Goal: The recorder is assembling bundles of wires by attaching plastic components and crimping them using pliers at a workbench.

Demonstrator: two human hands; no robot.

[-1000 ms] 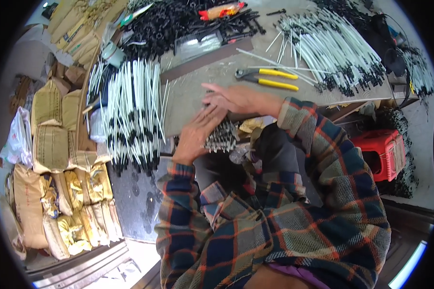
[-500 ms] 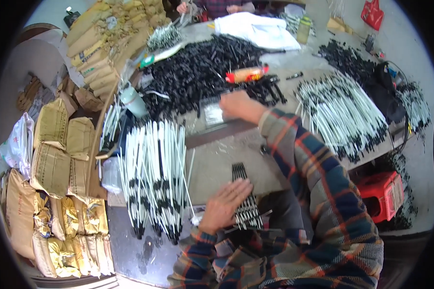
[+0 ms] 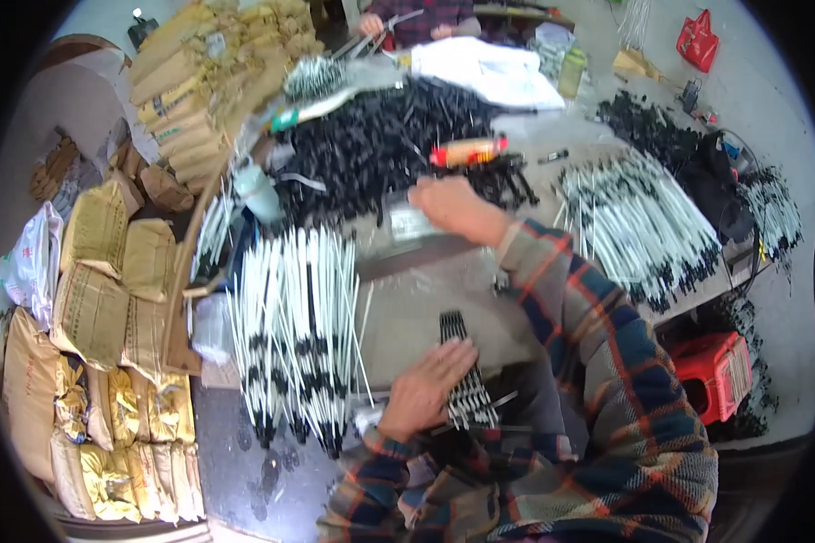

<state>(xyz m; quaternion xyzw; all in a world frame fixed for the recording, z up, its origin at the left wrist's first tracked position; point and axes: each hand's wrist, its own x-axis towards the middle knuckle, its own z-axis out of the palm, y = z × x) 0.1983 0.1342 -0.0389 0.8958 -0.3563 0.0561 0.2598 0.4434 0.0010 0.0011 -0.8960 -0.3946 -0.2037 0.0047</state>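
Observation:
My left hand (image 3: pixel 430 387) lies flat, fingers outstretched, across a row of thin black rods with pale lower parts (image 3: pixel 469 403) at the table's near edge. Further forward, my right hand (image 3: pixel 462 208) is closed, its fingers curled down at the edge of a clear plastic packet (image 3: pixel 409 223). What those fingers hold, if anything, is hidden. Left of my left hand lies a thick bundle of white rods with black fittings (image 3: pixel 299 308). A big heap of small black parts (image 3: pixel 362 145) spreads beyond my right hand, with a red and yellow packet (image 3: pixel 468 151) on it.
More white rods with black ends (image 3: pixel 638 226) lie at the right. A pale blue bottle (image 3: pixel 257 192) stands at the left, near stacked brown sacks (image 3: pixel 95 308). A red stool (image 3: pixel 711 376) is at the lower right. Across the table, another person's hand (image 3: pixel 371 24) holds thin pale pieces.
The whole view has shifted slightly. My left hand stays on the rods and my right hand stays by the clear packet. More of the person opposite shows.

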